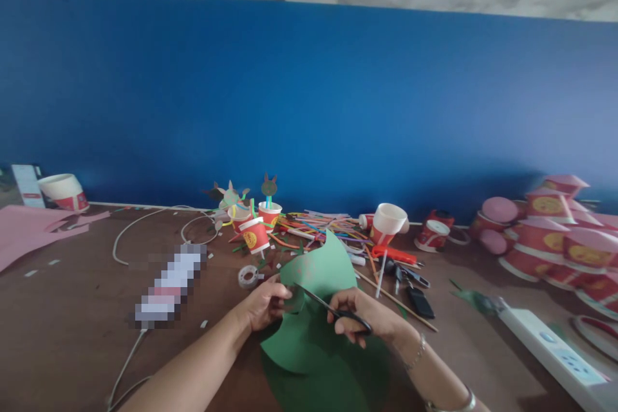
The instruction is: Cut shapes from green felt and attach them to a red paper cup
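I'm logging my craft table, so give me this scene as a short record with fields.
Left hand: grip on green sheet
Right hand: holding scissors, blades pointing toward left hand
Beyond the hands: thin coloured strips; tape roll, nearer the left hand
Far left: pink paper
Far right: red paper cups with pink pieces; white power strip nearer the person
Surface: brown table
Backdrop: blue panel
Unclear: whether the blades are cutting

The brown table (91, 299) carries tape (242, 279), pink paper (33, 232).
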Available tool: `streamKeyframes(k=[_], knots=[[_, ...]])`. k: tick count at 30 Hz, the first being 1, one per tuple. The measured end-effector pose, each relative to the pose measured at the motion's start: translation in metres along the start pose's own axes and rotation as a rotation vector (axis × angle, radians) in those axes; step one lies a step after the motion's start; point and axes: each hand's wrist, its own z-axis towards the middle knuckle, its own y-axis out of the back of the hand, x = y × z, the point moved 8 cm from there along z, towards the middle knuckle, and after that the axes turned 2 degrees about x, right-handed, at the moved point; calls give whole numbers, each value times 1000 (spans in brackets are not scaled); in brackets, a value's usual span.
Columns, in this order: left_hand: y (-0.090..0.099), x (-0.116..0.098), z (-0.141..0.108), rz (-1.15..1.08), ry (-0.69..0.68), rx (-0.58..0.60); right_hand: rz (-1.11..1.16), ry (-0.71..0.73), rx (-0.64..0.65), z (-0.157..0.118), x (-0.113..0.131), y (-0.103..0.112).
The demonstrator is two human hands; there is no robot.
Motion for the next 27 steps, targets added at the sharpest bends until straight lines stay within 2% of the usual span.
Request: streamKeyframes(k=[13,16,19,21,23,25,27], knots=[[5,6,2,62,23,-68,46,19,38,2,1,-7],[2,-1,0,80,-26,-76,13,1,7,1,-2,-3],[-10,-11,-3,150,-113,-16,-59,-16,-41,2,-3,2],[-22,-21,-6,284,-233,43,-115,-26,-74,2,-4,5],[-31,-31,-10,523,-374,50,-164,-39,-85,2,-4,6],[-33,-36,-13,820,-477,-50,-197,-52,-81,2,-4,6],[-31,-39,-16,1116,-530,-200,-219,-60,-74,2,-2,5]])
